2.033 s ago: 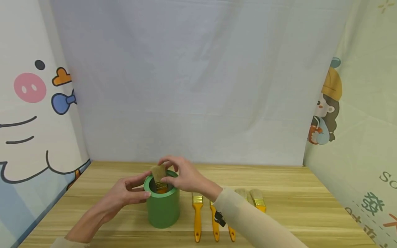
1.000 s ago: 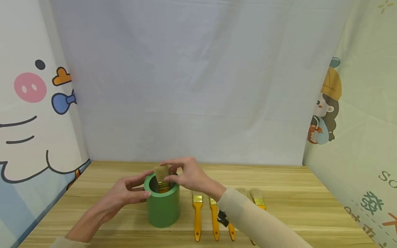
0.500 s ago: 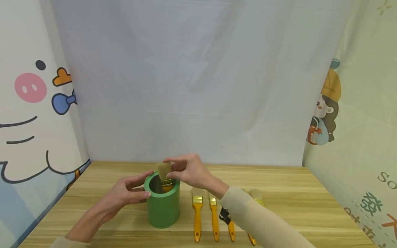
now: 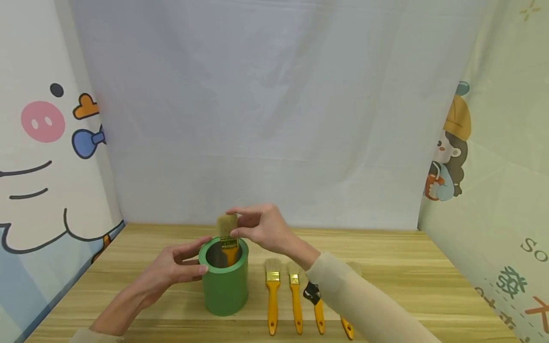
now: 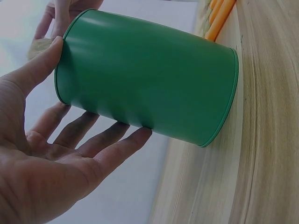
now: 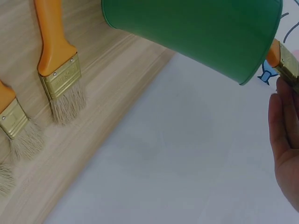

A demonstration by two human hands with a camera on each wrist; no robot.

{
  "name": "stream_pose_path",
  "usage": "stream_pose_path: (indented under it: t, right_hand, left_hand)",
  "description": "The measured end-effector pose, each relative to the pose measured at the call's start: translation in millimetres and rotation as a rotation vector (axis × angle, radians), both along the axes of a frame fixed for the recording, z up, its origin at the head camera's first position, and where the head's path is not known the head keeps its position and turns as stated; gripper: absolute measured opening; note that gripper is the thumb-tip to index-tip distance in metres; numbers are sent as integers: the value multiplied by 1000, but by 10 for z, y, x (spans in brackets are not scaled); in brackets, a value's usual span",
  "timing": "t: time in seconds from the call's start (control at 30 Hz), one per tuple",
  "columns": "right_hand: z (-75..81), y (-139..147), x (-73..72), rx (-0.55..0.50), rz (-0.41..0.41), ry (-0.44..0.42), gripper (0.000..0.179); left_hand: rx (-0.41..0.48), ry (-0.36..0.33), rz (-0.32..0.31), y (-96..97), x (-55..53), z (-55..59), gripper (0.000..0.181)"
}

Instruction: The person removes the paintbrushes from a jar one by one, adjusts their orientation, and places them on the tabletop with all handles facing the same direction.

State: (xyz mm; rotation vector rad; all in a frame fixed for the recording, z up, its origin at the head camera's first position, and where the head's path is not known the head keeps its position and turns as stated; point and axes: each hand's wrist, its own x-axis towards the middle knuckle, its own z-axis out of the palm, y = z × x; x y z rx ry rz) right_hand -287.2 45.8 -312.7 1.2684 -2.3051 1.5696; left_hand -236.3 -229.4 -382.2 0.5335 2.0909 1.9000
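Note:
A green can stands upright on the wooden table. My left hand holds it near the rim, thumb at the near side and fingers reaching along the far side. Over the mouth, my right hand pinches a paintbrush by its bristle end. The brush points bristles up; its brass ferrule is at the rim level and the lower part of its orange handle is hidden inside the can. In the right wrist view, the brush's ferrule and some orange handle show beyond the can's rim.
Several orange-handled paintbrushes lie in a row right of the can, bristles away from me; my right sleeve covers part of the row. A pale cloth hangs behind the table, with printed cloths at both sides.
My right hand has risen and shifted slightly right, drawing the paintbrush higher, so more of its ferrule and handle shows above the can's inside. My left hand and the can have stayed put.

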Motion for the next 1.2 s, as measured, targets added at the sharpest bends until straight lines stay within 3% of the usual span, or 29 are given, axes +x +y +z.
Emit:
stream_pose_path:
  t: [0.67,1.0,1.2]
  right_hand:
    - [367,110,2,-55,-55,117,42]
    - [582,148,7,-106,-56,148,43]
    - [629,197,-16,-139,-78,143,44]
  left_hand:
    - [10,3,3,-9,6,-15,75]
    - [16,-8,-2,8,1,5,76]
    - [12,-13,1,14,6,7,77]
